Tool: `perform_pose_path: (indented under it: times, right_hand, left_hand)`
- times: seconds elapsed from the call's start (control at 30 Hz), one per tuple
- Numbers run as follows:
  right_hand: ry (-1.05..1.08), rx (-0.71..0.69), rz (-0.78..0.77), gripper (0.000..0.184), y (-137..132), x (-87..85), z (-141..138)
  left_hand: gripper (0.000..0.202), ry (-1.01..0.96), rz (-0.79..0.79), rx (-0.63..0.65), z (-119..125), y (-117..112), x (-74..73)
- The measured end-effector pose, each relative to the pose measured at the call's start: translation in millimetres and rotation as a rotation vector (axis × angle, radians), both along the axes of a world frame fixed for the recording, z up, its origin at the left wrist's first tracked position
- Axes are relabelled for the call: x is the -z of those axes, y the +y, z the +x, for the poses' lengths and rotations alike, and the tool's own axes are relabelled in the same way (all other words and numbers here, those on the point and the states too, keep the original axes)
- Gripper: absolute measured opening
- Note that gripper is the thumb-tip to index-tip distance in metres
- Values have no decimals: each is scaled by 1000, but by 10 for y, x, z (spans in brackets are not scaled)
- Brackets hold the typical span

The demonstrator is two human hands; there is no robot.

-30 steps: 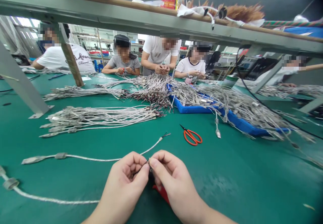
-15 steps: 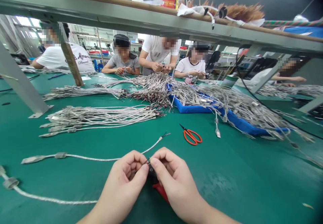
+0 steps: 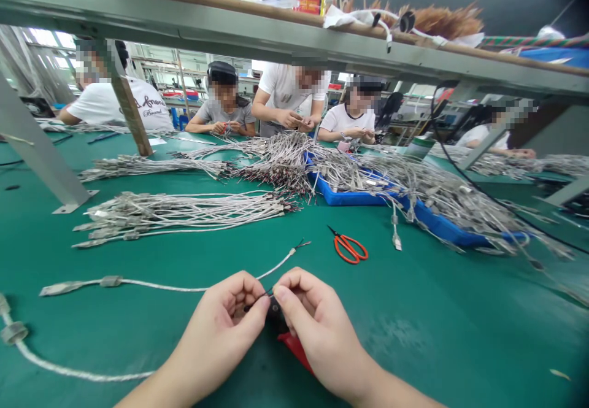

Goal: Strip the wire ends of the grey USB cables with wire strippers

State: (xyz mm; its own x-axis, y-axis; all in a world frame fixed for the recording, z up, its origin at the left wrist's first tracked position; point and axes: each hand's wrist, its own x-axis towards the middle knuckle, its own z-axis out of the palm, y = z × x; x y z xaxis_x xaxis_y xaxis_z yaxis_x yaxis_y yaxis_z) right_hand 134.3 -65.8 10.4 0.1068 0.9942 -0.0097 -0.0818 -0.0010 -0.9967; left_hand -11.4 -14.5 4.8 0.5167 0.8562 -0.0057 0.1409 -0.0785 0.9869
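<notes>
My left hand [image 3: 225, 328] is closed, thumb and fingers pinching thin dark wire ends [image 3: 269, 294]. A white cable [image 3: 78, 372] with a grey ferrite block runs in from the left edge and passes out of sight at my left wrist; its link to the wires is hidden. My right hand [image 3: 322, 334] pinches the same wires from the other side, fingertips nearly touching the left ones. Below the fingers is a dark-jawed hand tool with a red handle [image 3: 297, 353]; whether my right hand grips it is hidden. Beyond lies another USB cable [image 3: 161, 286], its wire ends bare.
Orange-handled scissors [image 3: 350, 250] lie ahead to the right. A bundle of cables [image 3: 184, 215] is at the left, and blue trays [image 3: 354, 199] heaped with cables stand at the right. A shelf beam [image 3: 257, 27] crosses above. Several co-workers sit or stand across the table.
My left hand has shifted slightly left, and the cable at the lower left has slid a little left and down. Both hands keep their pinch.
</notes>
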Motion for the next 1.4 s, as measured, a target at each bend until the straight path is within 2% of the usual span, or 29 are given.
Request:
perform_pose_path:
  times: [0.33, 0.6, 0.8, 1.03, 1.4]
  right_hand:
    - [13, -63, -71, 33, 10, 7, 34]
    - [-64, -123, -61, 33, 18, -71, 90]
    - [27, -172, -118, 36, 46, -92, 94]
    - [54, -148, -148, 40, 58, -95, 98]
    - [24, -158, -125, 39, 57, -110, 105]
  left_hand:
    - [22, -28, -62, 52, -9, -11, 28]
    - [21, -52, -59, 62, -11, -27, 15]
    - [22, -61, -50, 62, -18, -42, 27]
    - [21, -36, -61, 72, -16, -8, 50]
    - [25, -51, -72, 81, -20, -10, 2]
